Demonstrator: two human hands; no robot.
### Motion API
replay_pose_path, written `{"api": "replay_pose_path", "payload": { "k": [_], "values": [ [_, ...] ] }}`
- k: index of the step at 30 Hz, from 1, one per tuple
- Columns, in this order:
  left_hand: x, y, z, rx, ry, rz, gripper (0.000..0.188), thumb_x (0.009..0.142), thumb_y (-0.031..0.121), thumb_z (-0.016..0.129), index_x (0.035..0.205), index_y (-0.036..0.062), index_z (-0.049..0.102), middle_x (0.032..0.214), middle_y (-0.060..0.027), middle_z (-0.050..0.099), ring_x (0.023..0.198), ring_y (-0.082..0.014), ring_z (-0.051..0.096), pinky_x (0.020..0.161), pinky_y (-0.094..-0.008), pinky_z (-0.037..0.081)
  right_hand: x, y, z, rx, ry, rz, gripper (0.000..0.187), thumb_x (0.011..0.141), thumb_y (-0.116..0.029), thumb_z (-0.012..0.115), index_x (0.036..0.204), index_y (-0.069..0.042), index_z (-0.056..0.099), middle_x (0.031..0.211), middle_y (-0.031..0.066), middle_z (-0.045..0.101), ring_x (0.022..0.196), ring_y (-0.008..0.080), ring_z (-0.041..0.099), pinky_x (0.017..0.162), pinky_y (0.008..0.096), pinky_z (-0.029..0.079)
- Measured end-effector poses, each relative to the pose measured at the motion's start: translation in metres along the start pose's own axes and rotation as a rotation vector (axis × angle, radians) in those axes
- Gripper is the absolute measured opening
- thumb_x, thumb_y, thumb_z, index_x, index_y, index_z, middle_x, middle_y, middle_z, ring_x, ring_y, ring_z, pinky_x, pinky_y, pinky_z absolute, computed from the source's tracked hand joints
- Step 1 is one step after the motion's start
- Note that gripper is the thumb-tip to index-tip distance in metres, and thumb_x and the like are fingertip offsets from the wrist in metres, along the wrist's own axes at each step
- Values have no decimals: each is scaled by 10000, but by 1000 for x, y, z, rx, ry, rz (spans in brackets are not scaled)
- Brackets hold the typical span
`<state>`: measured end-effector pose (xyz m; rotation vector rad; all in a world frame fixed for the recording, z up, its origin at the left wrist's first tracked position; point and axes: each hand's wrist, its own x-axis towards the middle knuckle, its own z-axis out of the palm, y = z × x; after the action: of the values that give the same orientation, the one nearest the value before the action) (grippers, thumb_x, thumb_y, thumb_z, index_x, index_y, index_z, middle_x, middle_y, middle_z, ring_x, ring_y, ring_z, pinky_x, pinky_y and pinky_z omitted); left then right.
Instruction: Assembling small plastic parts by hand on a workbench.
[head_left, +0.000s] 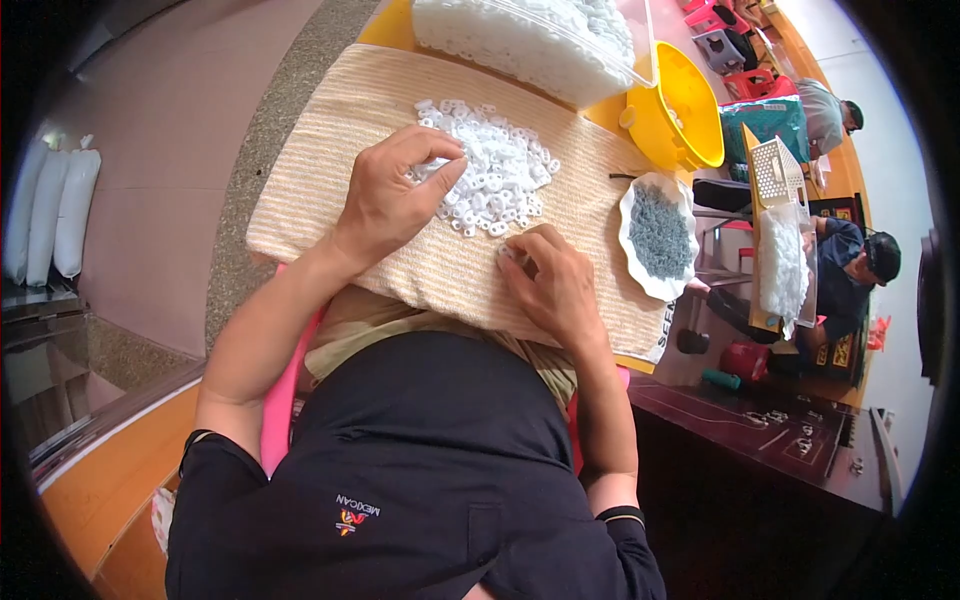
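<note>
A clear rectangular plastic bin (646, 45) is heaped with white pieces; a rounded yellow plastic tub (702, 148) and a scalloped white dish (627, 216) of tiny grey pieces (660, 234) stand nearby. Holed white plastic pieces (497, 178) lie piled on ribbed, striped cream-and-tan cloth (315, 165) — left hand (395, 185) over them, right hand (548, 280) just beside. Both thumbs and forefingers curve close together — whether pinching anything, I cannot tell.
</note>
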<state>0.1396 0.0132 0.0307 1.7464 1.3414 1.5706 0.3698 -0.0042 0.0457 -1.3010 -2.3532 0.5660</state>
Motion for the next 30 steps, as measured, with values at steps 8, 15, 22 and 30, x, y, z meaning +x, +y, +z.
{"api": "replay_pose_path", "payload": {
  "k": [8,15,22,30],
  "values": [
    [-5,6,2,-31,-58,-4,96,825,14,699,914,-11,673,938,-110,687,895,-189,660,781,-285,515,-6,2,-2,48,11,-4,119,821,-100,697,905,-21,666,869,120,656,702,267,656,635,343,512],
    [-5,6,2,-41,-80,-26,81,816,4,697,892,-14,674,916,-113,692,883,-197,667,780,-295,518,3,10,3,61,130,68,144,823,-86,689,942,-6,677,881,139,660,696,269,654,629,340,509],
    [-5,6,1,-29,-89,-16,81,813,-7,690,891,-18,672,901,-112,693,868,-197,671,772,-294,521,18,14,5,-60,105,128,134,827,-114,679,926,-27,704,873,126,662,709,293,646,658,366,501],
    [-4,9,-1,-105,-48,-35,73,815,31,684,876,-8,672,866,-116,689,802,-226,677,694,-308,524,21,20,7,-115,124,63,110,833,-98,665,908,-25,697,851,133,661,734,305,643,661,363,499]
  ]
}}
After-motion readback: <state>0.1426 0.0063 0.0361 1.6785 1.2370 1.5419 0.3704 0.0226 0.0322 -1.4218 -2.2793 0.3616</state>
